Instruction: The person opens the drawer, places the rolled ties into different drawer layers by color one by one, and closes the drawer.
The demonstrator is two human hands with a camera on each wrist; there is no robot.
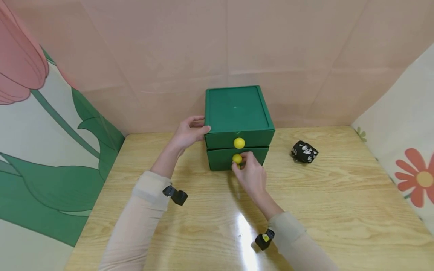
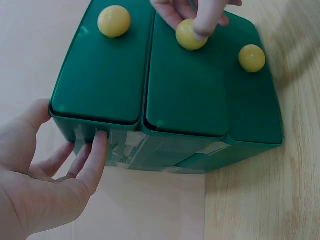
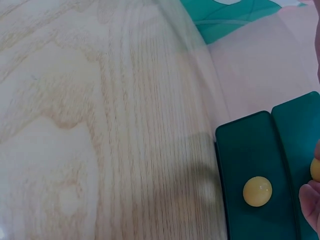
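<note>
The green drawer box (image 1: 237, 124) stands at the table's (image 1: 339, 210) back edge. The right hand (image 1: 252, 175) pinches the lower drawer's yellow knob (image 1: 237, 159), directly in front of the box; the left hand (image 1: 190, 131) braces the box's left side, fingers (image 2: 97, 155) straight.

Green drawer box (image 1: 237, 109), small plastic cube, stands upright on the tabletop (image 1: 203, 226) near the back wall, front facing the person. Flat recessed lid. Two stacked drawers show from the head view, each with a round yellow knob: top knob (image 1: 239, 142) free, lower knob (image 1: 237, 158) pinched by right-hand fingers (image 1: 245, 158). Lower drawer (image 1: 220, 158) looks closed or barely out. Left wrist view shows a third knob (image 2: 251, 58) near the tabletop. Left hand (image 1: 190, 131) touches the box's left side.
</note>
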